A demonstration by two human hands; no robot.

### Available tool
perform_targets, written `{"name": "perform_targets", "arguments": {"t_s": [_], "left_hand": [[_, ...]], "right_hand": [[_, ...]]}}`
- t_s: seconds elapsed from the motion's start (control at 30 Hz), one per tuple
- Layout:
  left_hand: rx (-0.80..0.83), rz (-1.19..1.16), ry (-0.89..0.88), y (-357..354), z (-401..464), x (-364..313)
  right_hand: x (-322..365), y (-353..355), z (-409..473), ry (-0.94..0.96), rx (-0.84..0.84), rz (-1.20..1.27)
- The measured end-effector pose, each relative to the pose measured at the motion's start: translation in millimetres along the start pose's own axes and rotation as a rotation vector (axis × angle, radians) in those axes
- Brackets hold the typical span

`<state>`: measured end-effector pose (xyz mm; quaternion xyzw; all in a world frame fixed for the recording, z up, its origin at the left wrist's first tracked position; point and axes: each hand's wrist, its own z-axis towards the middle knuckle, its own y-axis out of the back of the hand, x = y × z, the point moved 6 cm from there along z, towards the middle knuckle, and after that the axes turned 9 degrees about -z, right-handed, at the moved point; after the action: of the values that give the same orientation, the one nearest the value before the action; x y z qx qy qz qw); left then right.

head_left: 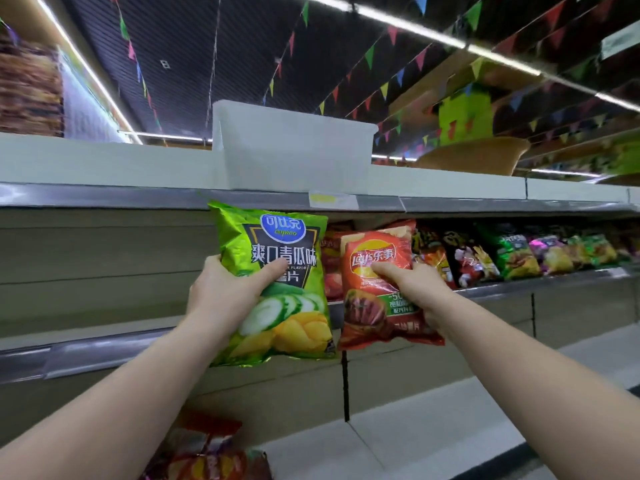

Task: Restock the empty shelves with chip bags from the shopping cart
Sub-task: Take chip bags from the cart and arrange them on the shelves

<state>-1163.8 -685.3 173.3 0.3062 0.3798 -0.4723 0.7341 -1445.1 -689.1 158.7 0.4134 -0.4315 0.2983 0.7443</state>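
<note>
My left hand [225, 292] grips a green cucumber-flavour chip bag [277, 244], held upright in front of the middle shelf [104, 351]. My right hand [412, 285] grips a red Lay's chip bag [374, 306] just to the right of the green one, near the shelf's front edge. Behind the red bag, more red bags [330, 258] stand on the shelf. The stretch of shelf left of the green bag holds nothing. At the bottom, several chip bags [207, 452] lie below my arms; whatever holds them is out of view.
A row of assorted chip bags [512, 254] fills the shelf to the right. A white plastic bin [291, 147] sits on the top shelf [104, 161] above. A lower shelf [433, 434] runs along the bottom right. Coloured bunting hangs from the dark ceiling.
</note>
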Motion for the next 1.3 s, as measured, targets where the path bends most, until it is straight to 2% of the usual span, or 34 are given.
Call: {"name": "perform_targets", "arguments": {"t_s": [0.3, 0.83, 0.97, 1.07, 1.17, 1.3], "left_hand": [[0.01, 0.023, -0.007, -18.5, 17.2, 6.8], [-0.18, 0.038, 0.055, -37.1, 22.9, 17.5], [-0.205, 0.013, 0.07, -37.7, 20.3, 17.7], [-0.208, 0.016, 0.076, -44.0, 18.5, 13.4], [-0.19, -0.017, 0.087, -52.7, 14.5, 10.7], [-0.196, -0.071, 0.098, -60.6, 8.8, 5.4]], "right_hand": [[3.7, -22.2, 48.4, -0.026, 0.178, 0.153], [-9.4, -54.4, 172.0, 0.05, 0.322, 0.201], [-15.0, -61.2, 184.7, 0.06, 0.374, 0.178], [-14.5, -61.6, 185.2, 0.123, 0.315, 0.14], [-16.3, -59.0, 180.5, 0.187, 0.256, 0.036], [-14.2, -49.7, 165.3, 0.267, 0.258, -0.125]]}}
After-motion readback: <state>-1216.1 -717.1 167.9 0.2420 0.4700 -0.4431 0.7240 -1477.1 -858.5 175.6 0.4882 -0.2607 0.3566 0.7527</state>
